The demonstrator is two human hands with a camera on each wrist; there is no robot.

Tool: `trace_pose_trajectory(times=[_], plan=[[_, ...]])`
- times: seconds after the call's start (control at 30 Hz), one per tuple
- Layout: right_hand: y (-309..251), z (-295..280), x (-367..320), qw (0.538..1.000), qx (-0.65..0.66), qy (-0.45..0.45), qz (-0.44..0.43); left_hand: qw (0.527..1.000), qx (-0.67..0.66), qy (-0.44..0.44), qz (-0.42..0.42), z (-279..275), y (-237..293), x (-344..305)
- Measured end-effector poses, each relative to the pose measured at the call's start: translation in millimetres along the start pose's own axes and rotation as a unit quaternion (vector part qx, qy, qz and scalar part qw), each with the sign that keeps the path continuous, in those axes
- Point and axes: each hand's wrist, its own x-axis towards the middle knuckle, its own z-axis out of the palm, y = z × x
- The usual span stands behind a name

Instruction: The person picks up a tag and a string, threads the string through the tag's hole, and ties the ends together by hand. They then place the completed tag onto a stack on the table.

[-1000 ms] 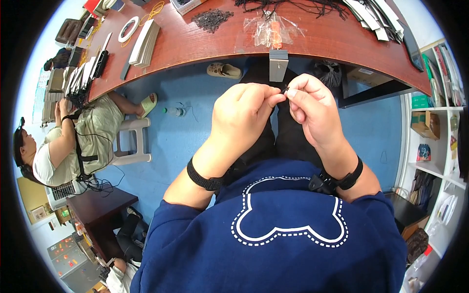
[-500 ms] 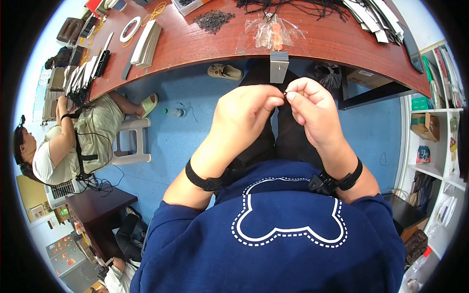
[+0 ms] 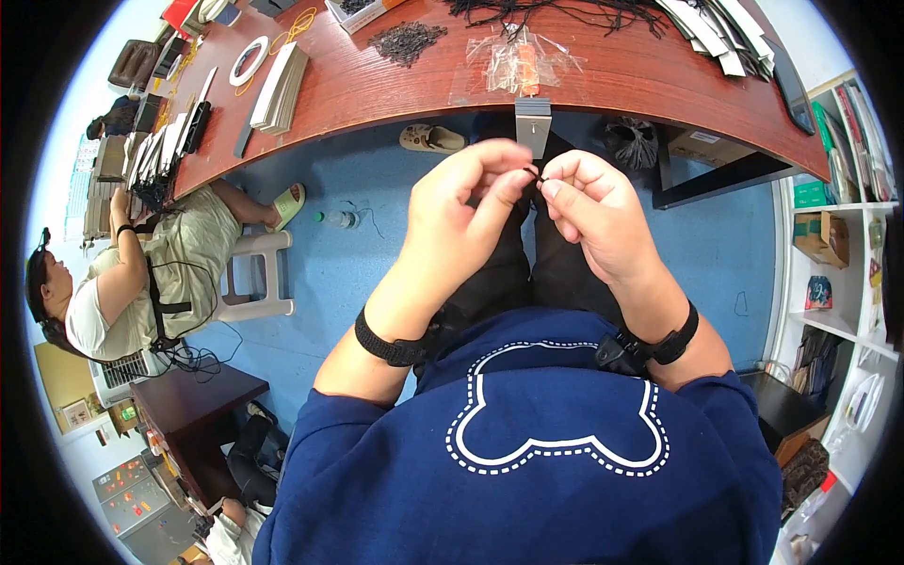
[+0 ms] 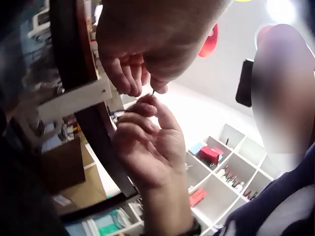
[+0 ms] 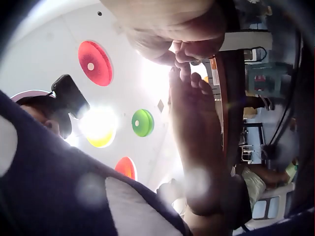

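A short, thin black cord (image 3: 538, 175) spans the fingertips of both hands in front of the table edge. My right hand (image 3: 603, 217) pinches it between thumb and forefinger, the other fingers curled in toward the palm. My left hand (image 3: 461, 212) holds the other side at its thumb tip, its forefinger raised and blurred. In the left wrist view the cord shows as a dark strand (image 4: 153, 92) between the two sets of fingertips. Fingers mostly hide it in the right wrist view. Just beyond the hands, a grey block (image 3: 533, 118) juts from the table edge.
On the reddish-brown table (image 3: 377, 94) lie a heap of small black pieces (image 3: 407, 42), black cords (image 3: 565, 13), clear plastic wrapping (image 3: 504, 64) and a stack of white strips (image 3: 281, 89). A seated person (image 3: 122, 273) is at the left. Shelves (image 3: 838, 273) stand at the right.
My left forefinger has lifted and spread from the thumb, so more of the black cord shows. Both hands have shifted slightly left, the right still pinching.
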Motion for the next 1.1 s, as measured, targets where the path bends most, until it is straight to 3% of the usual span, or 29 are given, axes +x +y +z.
trace_pose_trajectory(times=[0.1,0.27,0.37,0.43,0.5,0.57,0.63,0.7,0.73,0.77,0.8,0.83,0.87,1.0,1.03,1.1], plan=[[3.2,0.8,1.0,0.999,0.03,0.009,0.009,0.996,-0.078,-0.033,-0.032,4.4,-11.5,-1.8],[3.5,0.1,2.9,0.993,0.071,0.026,0.088,0.998,-0.01,-0.026,0.047,6.9,-30.9,-2.7],[7.7,-3.2,4.6,0.994,0.027,0.018,0.108,0.997,-0.046,0.038,0.038,13.7,-38.6,-3.9],[14.7,-8.4,4.9,0.994,-0.024,0.007,0.107,0.997,-0.036,0.01,-0.063,13.3,-36.6,-6.8],[17.5,-10.1,3.8,0.961,-0.274,-0.004,0.046,0.992,-0.07,0.032,-0.095,5.3,-36.4,-1.7],[2.4,-10.3,0.1,0.935,-0.353,-0.018,0.022,0.993,-0.004,0.015,-0.115,-4.6,-30.8,3.0],[-10.5,-10.8,4.1,0.824,-0.511,-0.058,-0.236,0.994,0.048,0.007,-0.098,-10.7,-30.1,5.8],[-22.8,-8.7,14.6,0.765,-0.531,-0.097,-0.351,0.953,0.258,-0.139,0.081,-14.8,-22.8,8.4],[-22.7,-9.0,20.0,0.767,-0.529,-0.114,-0.345,0.939,0.262,-0.205,0.087,-15.1,-13.4,9.0],[-23.0,-9.4,23.4,0.768,-0.526,-0.132,-0.34,0.939,0.261,-0.206,0.087,-15.3,-13.2,8.3],[-19.6,-11.4,24.3,0.768,-0.527,-0.132,-0.339,0.956,0.18,-0.23,0.014,-15.7,-13.2,8.1],[-12.8,-14.9,25.8,0.883,-0.396,-0.131,-0.217,0.962,0.097,-0.25,-0.058,-16.8,-13.2,8.5],[-8.2,-17.8,27.1,0.957,-0.246,-0.124,-0.084,0.957,-0.009,-0.249,-0.147,-20.2,-15.0,9.9],[-1.7,-27.9,25.6,0.938,-0.26,-0.186,-0.136,0.95,-0.074,-0.264,-0.15,-27.6,-18.8,6.8],[0.9,-28.2,25.3,0.938,-0.261,-0.184,-0.135,0.948,-0.04,-0.271,-0.163,-29.7,-17.0,7.9],[2.4,-33.3,23.2,0.915,-0.299,-0.164,-0.217,0.944,0.046,-0.288,-0.153,-27.8,-10.8,14.0]])
